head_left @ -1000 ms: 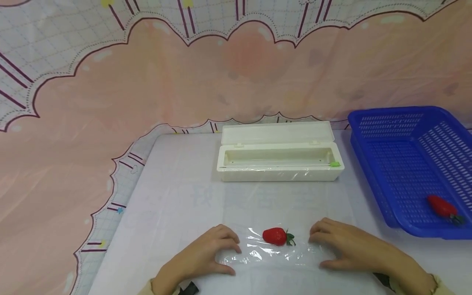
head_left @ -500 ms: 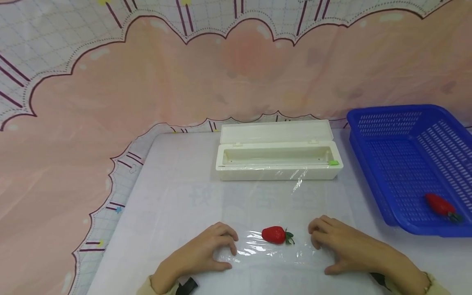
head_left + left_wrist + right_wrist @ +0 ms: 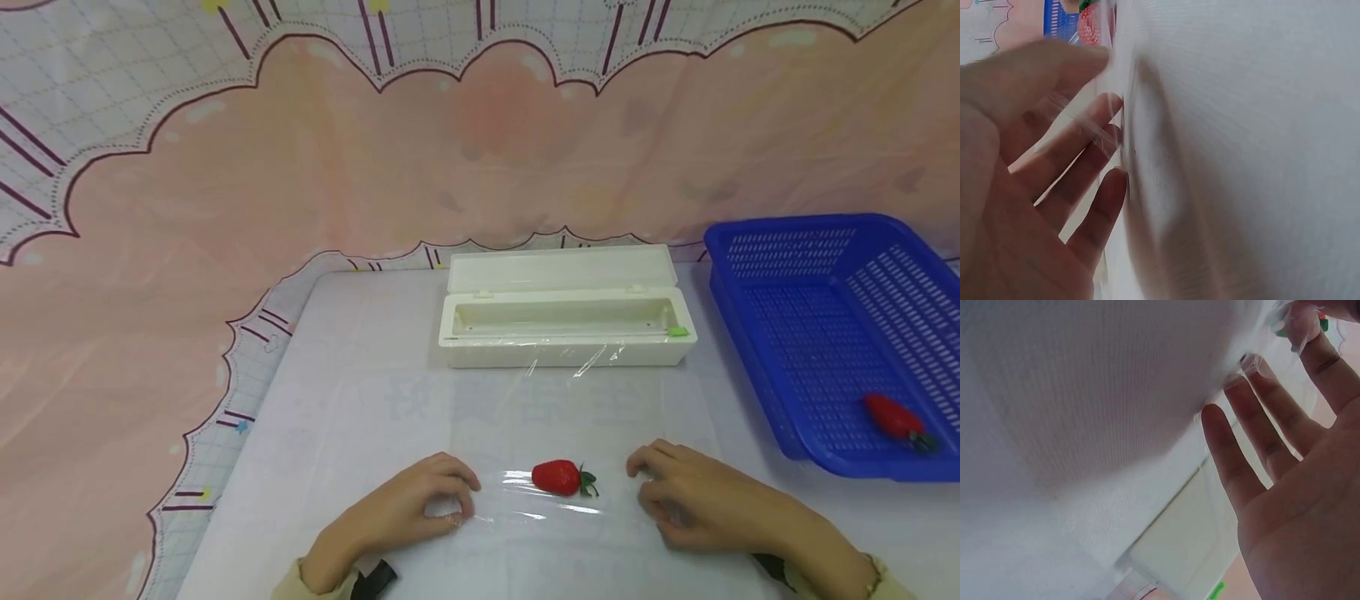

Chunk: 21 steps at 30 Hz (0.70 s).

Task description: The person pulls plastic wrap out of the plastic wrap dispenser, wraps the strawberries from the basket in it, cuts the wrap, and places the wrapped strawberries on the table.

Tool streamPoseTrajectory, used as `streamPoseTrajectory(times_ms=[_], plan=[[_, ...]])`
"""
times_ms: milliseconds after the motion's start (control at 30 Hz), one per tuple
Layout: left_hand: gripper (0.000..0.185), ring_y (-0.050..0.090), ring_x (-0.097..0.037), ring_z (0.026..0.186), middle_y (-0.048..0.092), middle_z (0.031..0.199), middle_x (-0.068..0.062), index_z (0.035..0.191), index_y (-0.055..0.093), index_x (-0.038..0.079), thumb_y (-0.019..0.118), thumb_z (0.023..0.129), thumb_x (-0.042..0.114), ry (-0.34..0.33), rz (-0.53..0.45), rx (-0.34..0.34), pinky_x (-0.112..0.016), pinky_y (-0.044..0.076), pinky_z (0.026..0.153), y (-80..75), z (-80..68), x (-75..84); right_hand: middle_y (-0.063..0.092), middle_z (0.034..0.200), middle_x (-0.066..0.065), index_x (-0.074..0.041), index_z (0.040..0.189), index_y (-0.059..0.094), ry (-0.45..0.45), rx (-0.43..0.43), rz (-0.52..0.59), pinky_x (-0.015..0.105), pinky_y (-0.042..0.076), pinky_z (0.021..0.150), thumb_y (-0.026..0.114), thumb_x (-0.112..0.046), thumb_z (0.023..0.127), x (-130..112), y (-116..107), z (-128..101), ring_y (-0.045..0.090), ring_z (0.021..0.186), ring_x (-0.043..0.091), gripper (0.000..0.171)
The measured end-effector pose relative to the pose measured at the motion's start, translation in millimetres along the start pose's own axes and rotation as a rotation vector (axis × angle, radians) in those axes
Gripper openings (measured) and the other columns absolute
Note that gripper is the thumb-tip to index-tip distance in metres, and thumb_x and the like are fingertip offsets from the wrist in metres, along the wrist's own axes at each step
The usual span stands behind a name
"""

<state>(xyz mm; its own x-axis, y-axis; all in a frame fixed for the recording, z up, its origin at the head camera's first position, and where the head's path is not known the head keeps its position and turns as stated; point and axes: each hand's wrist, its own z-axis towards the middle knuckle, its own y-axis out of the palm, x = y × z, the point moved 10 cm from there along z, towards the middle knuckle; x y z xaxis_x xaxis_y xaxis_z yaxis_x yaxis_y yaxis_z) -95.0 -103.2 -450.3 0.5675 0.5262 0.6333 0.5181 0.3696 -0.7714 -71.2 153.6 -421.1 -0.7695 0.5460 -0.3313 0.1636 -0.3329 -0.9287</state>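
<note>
A red strawberry (image 3: 557,477) with green leaves lies on clear cling film (image 3: 525,515), its tip toward my left hand. The film runs from the white dispenser box (image 3: 570,354) down to both hands. To the left of the strawberry, my left hand (image 3: 420,504) pinches the film's near corner between thumb and forefinger. My right hand (image 3: 701,500) pinches the film on the other side, and strands of it show at the fingertips (image 3: 1304,325) in the right wrist view. In the left wrist view the strawberry (image 3: 1089,26) shows at the top, partly cut off.
The dispenser's lid (image 3: 562,268) stands raised at the back, and a green slider (image 3: 677,332) sits at its right end. A blue basket (image 3: 765,383) at the right holds another strawberry (image 3: 896,417). A white sheet (image 3: 337,400) covers the table.
Thumb and forefinger of each hand have come together on the film. The film is pulled smoother, with straighter glints around the strawberry. The strawberry has hardly shifted.
</note>
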Motion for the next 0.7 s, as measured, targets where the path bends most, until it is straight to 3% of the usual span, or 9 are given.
streamPoseTrajectory(times_ms=[300,500,600,700], plan=[[0.008,0.060,-0.006,0.112,0.066,0.114,0.014,0.095,0.068,0.025,0.063,0.098,0.030,0.024,-0.153,0.038,-0.030,0.048,0.101,-7.7,-0.7,-5.0,0.062,0.109,-0.013,-0.032,0.076,0.051,0.011,-0.019,0.083,0.026,0.054,0.076,0.075,-0.008,0.073,5.1,-6.8,0.5,0.058,0.097,0.003,0.034],[0.010,0.065,-0.006,0.110,0.071,0.110,0.014,0.102,0.070,0.025,0.060,0.099,0.027,-0.018,-0.228,0.064,-0.027,0.050,0.098,-11.5,0.1,-12.0,0.067,0.102,-0.015,-0.027,0.088,0.064,0.071,-0.042,0.160,0.026,0.055,0.074,0.071,-0.004,0.078,13.5,-10.1,-0.3,0.060,0.092,-0.001,0.026],[0.012,0.066,-0.004,0.106,0.072,0.108,0.015,0.105,0.069,0.025,0.057,0.101,0.028,-0.040,-0.230,0.075,-0.026,0.052,0.094,-12.6,0.6,-14.5,0.068,0.098,-0.015,-0.021,0.098,0.071,0.071,-0.030,0.160,0.026,0.056,0.073,0.070,-0.003,0.080,14.8,-13.3,-0.4,0.062,0.089,-0.001,0.025],[0.014,0.066,-0.003,0.103,0.072,0.105,0.015,0.104,0.067,0.024,0.055,0.102,0.030,-0.074,-0.237,0.092,-0.025,0.053,0.091,-14.4,0.8,-17.8,0.068,0.095,-0.016,-0.019,0.098,0.071,0.063,-0.021,0.158,0.027,0.056,0.072,0.069,-0.003,0.081,15.9,-15.4,0.7,0.062,0.087,-0.002,0.024]])
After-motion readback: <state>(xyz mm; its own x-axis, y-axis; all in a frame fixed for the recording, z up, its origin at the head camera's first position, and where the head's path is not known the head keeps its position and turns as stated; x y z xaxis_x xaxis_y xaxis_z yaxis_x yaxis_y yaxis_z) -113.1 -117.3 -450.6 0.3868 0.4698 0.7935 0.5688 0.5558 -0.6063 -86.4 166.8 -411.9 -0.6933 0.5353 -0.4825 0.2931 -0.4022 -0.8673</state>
